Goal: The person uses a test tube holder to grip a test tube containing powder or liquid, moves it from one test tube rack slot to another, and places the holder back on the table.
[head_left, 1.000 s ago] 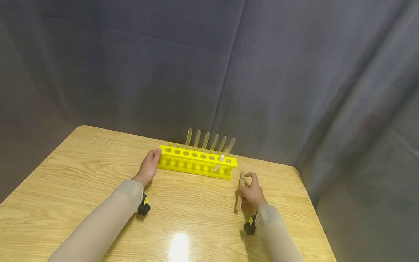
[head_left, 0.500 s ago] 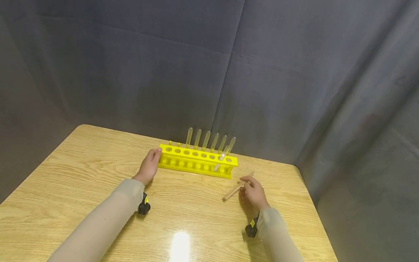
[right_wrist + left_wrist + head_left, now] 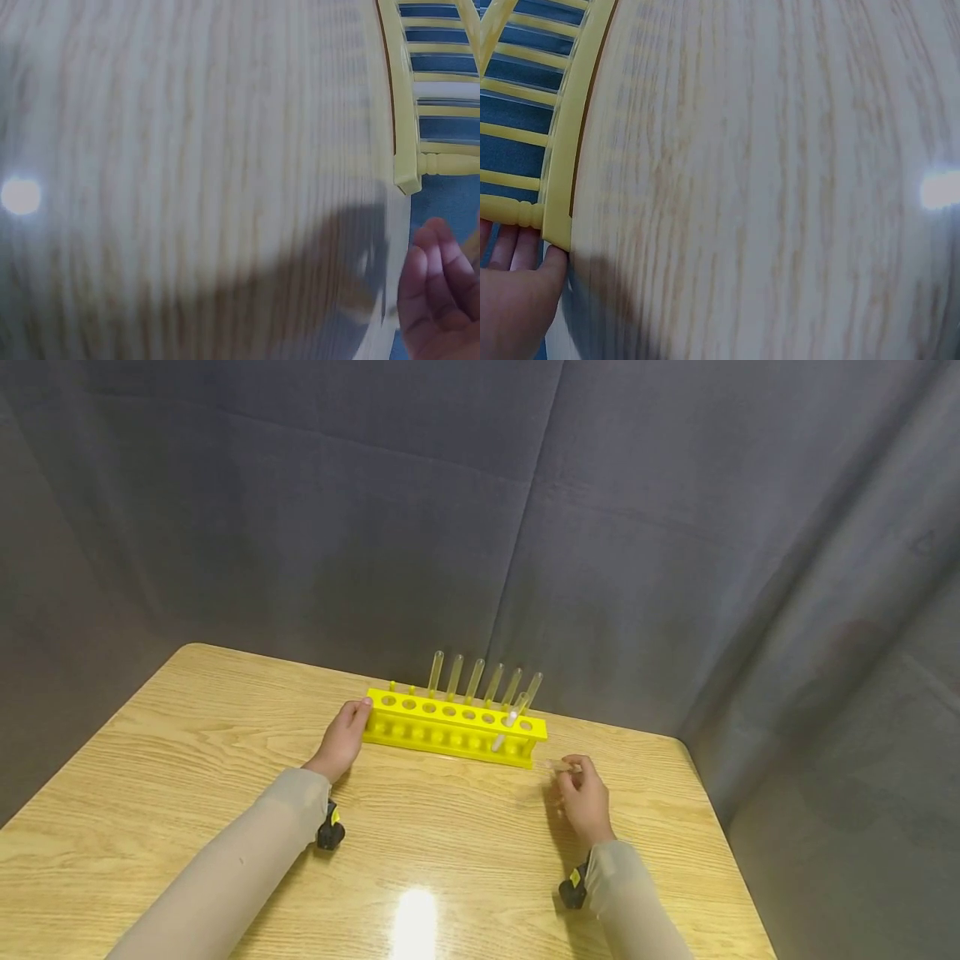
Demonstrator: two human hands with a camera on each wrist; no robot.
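Observation:
A yellow test tube rack [image 3: 457,714] stands near the table's back edge. My left hand [image 3: 343,739] grips its left end; in the left wrist view the thumb lies at the base, with the fingers [image 3: 514,244] behind the end post. Several clear test tubes [image 3: 476,680] sit upside down on the rear pegs. One test tube [image 3: 498,742] with white in it leans through a hole near the right end. Right of the rack, my right hand [image 3: 587,797] pinches a wooden test tube holder [image 3: 564,766], blurred and mostly hidden by the fingers.
The wooden table [image 3: 450,827] reaches toward me, with a bright light reflection at its front. A grey curtain [image 3: 360,527] hangs close behind the table and along its right side. A black wrist camera [image 3: 573,887] sits on my right wrist.
The wooden holder has turned in my right hand, from pointing toward me, through a slant, to lying short and blurred toward the rack. The left hand and rack stay put.

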